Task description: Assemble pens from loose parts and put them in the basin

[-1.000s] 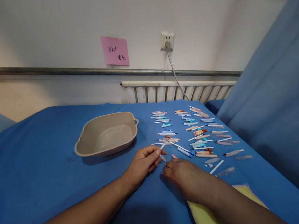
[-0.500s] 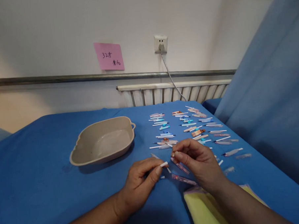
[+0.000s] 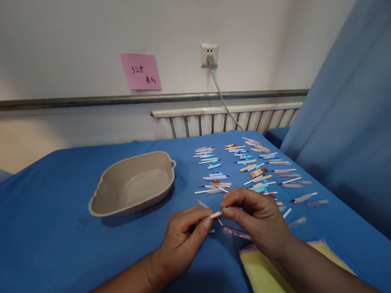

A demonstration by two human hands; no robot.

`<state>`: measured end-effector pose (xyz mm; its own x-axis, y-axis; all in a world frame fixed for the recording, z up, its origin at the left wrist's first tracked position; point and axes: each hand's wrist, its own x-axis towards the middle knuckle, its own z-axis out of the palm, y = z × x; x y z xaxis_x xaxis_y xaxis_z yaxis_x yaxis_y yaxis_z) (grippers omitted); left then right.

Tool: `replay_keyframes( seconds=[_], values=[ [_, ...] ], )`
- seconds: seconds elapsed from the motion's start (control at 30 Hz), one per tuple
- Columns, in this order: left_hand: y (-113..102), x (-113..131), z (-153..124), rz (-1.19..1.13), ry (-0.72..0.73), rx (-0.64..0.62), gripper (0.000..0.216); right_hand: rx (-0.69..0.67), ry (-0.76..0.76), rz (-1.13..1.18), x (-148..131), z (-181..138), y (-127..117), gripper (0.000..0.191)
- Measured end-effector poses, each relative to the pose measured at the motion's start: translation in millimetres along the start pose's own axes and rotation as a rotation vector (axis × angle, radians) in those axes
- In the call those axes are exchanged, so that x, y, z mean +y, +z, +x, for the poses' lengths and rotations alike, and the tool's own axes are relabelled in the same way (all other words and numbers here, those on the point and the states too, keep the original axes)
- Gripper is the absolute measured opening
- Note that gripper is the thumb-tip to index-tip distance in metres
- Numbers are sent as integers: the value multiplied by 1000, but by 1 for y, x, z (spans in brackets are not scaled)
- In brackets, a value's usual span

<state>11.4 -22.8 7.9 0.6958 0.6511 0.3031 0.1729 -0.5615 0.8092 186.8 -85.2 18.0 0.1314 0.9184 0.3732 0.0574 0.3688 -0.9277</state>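
My left hand pinches a slim white tube that looks like a pen refill, its end poking out past the thumb. Closed at the fingertips, my right hand meets that end of the tube. Whatever small piece its fingers hold is hidden. Below the right fingers lies a pinkish patterned pen barrel, partly covered by the hand. A clear pointed pen piece rests just beyond the left fingers.
Rows of pen parts, with barrels, white tubes and caps, cover the right side of the blue cloth. A beige plastic basin stands left of them. A yellow cloth lies under my right forearm. A blue curtain hangs at right.
My right hand has moved slightly left and down, bringing its fingertips to the end of the white tube. The left hand stays nearly in place.
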Motion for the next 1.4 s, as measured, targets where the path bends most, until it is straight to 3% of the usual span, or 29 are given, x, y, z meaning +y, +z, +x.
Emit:
replay_keyframes(
  seconds=[0.2, 0.6, 1.1, 1.3, 1.4],
  values=[
    [1, 1, 0, -26, 2, -21, 21, -6, -1, 16, 0, 0, 0, 3],
    [4, 6, 0, -160, -154, -7, 24, -14, -85, -72, 2, 1, -2, 3],
    [7, 2, -1, -84, -129, 7, 27, -14, 52, -78, 12, 0, 0, 9],
    [8, 4, 3, -272, -231, 28, 29, 3, 172, 85, 14, 0, 1, 12],
    [8, 3, 6, -353, -292, 32, 32, 29, 160, 146, 15, 2, 2, 14]
  ],
)
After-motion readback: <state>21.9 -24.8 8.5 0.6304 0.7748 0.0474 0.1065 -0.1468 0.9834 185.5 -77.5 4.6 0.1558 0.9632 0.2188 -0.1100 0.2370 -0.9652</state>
